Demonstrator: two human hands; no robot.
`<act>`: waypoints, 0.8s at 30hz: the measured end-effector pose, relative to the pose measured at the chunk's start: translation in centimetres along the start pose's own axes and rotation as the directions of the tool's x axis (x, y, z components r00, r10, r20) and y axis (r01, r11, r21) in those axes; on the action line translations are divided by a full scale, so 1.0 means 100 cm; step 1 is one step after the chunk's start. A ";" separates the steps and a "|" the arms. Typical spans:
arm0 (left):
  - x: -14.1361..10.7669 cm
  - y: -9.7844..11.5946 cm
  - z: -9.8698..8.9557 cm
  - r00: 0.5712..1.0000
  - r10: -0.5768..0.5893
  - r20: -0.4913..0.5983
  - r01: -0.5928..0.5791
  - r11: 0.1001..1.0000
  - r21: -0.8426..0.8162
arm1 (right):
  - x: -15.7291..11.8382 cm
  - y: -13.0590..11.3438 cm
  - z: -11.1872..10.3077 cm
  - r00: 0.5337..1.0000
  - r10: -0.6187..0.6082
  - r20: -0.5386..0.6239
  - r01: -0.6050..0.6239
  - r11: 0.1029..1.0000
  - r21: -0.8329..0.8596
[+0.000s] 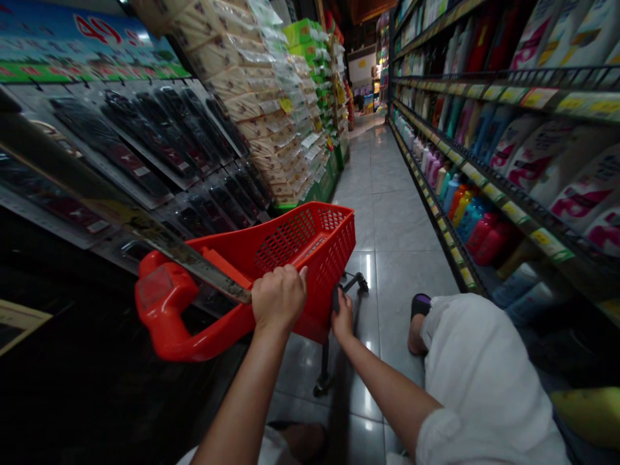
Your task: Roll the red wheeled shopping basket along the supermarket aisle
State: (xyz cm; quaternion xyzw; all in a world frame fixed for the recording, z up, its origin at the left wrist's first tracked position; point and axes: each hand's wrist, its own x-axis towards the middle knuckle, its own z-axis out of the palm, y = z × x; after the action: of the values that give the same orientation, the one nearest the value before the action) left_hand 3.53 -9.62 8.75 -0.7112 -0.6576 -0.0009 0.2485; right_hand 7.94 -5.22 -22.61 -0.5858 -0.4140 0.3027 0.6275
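A red plastic shopping cart (334, 258) stands tilted in the view, its basket pointing up the aisle and its handle at the left. My left hand (278, 298) is closed at its near rim, around the lower end of a long, worn, flat bar (179, 248). That bar slants from the upper left across the cart. Lower and to the right, beside the basket's outer side, my right hand (343, 318) has its fingers curled round a small dark object (335, 299); most of it is hidden.
Packaged dark goods (159, 129) hang on the left, with stacked cartons (271, 123) beyond. Shelves of bottles (484, 226) line the right. Grey floor tiles (402, 219) run between them. A leg in white trousers (484, 368) and a dark slipper (420, 303) are at lower right.
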 end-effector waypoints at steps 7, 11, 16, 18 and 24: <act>-0.001 -0.001 0.002 1.000 0.002 0.001 -0.002 1.000 0.000 | 0.058 -0.025 0.020 0.973 0.145 -0.179 -0.122 0.983 0.134; -0.001 0.000 0.000 1.000 -0.002 0.002 0.002 1.000 -0.008 | 0.096 -0.079 0.013 0.982 -0.048 -0.180 0.065 0.994 0.092; 0.000 0.002 -0.002 1.000 -0.006 0.005 0.006 1.000 -0.016 | 0.075 -0.105 -0.001 0.944 -0.328 -0.040 0.329 0.944 0.025; 0.000 0.003 -0.002 1.000 -0.006 0.011 0.006 1.000 -0.020 | 0.053 -0.092 -0.003 0.938 -0.346 0.017 0.346 0.938 -0.002; 0.000 0.003 -0.002 1.000 -0.013 0.018 0.014 1.000 -0.018 | 0.004 -0.027 -0.002 0.996 -0.077 0.052 0.077 0.997 -0.005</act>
State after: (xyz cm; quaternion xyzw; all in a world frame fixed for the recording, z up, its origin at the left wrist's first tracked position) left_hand 3.90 -9.68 8.85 -0.7090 -0.6644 -0.0021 0.2364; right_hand 8.04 -5.32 -19.87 -0.5635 -0.4537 0.2919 0.6256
